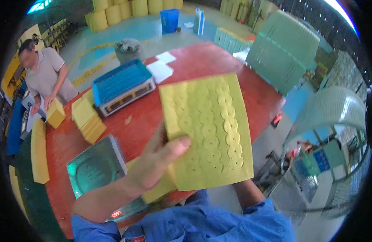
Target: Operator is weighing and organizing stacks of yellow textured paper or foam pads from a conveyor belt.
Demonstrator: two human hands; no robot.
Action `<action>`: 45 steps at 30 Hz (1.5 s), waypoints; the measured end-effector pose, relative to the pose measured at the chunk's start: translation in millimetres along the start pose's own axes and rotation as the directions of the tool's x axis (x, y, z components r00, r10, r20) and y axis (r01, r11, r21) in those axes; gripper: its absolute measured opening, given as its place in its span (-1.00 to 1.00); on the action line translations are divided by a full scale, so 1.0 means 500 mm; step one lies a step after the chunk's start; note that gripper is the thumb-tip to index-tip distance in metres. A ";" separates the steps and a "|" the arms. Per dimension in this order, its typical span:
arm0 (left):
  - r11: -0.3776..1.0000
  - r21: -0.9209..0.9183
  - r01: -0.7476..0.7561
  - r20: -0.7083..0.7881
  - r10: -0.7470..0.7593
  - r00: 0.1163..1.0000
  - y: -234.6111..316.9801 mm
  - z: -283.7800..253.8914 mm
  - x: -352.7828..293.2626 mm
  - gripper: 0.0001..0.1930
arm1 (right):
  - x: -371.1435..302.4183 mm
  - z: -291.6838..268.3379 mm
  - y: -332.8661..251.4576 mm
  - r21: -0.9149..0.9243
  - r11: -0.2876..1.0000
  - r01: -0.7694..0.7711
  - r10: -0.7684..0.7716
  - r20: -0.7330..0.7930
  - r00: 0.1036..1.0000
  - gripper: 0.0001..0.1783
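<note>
My left hand (153, 161) grips a yellow rectangular sheet (194, 133) by its left edge, thumb flat on the face and fingers behind. Rows of overlapping round discs with small centre holes run along the sheet, which is tilted up in front of me. My right forearm (250, 192) passes behind the sheet's lower right corner, and the sheet hides the right hand. Under my left forearm, more yellow sheets or a block (159, 189) lie by a lit red display. A greenish square scale plate (93, 171) sits left of the forearm.
On the red table (198, 60) stand a scale with a blue tray (123, 80), yellow stacks (87, 119) and white papers (161, 70). A person (49, 74) handles a yellow block at far left. A fan (327, 149) and a green panel (282, 50) stand right.
</note>
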State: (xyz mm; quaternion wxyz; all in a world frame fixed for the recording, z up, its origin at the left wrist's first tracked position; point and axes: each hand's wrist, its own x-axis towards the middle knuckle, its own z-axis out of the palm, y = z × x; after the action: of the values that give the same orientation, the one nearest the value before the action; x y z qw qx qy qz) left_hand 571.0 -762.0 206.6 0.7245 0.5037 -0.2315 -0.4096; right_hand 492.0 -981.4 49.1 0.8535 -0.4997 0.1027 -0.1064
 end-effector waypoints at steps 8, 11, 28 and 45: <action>0.999 0.024 -0.028 -0.025 0.028 0.999 -0.203 0.137 0.527 -0.28 | 0.353 -0.486 -0.115 -0.418 0.907 0.055 -0.109 -0.104 0.989 -0.54; 0.984 0.001 0.180 -0.149 -0.178 0.973 -0.221 0.174 0.686 -0.21 | 0.396 -0.686 -0.153 -0.536 0.844 0.024 -0.137 -0.173 0.975 -0.55; -0.252 0.599 -0.760 0.798 0.105 0.594 -0.154 0.140 0.881 -0.24 | 0.173 -0.463 -0.103 -0.925 0.316 0.212 -0.490 0.032 0.871 -0.51; -0.495 0.752 -0.434 0.649 0.445 0.617 -0.322 0.298 1.442 -0.03 | 0.613 -0.872 -0.249 -0.976 -0.174 -0.131 -0.593 -0.003 0.805 -0.34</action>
State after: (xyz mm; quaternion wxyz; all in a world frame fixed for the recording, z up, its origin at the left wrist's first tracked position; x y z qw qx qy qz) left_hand 803.2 -1463.9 60.3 0.1684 0.6936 -0.6396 0.2855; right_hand 652.5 -1490.2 -72.3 0.0912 -0.9236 0.2514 -0.2748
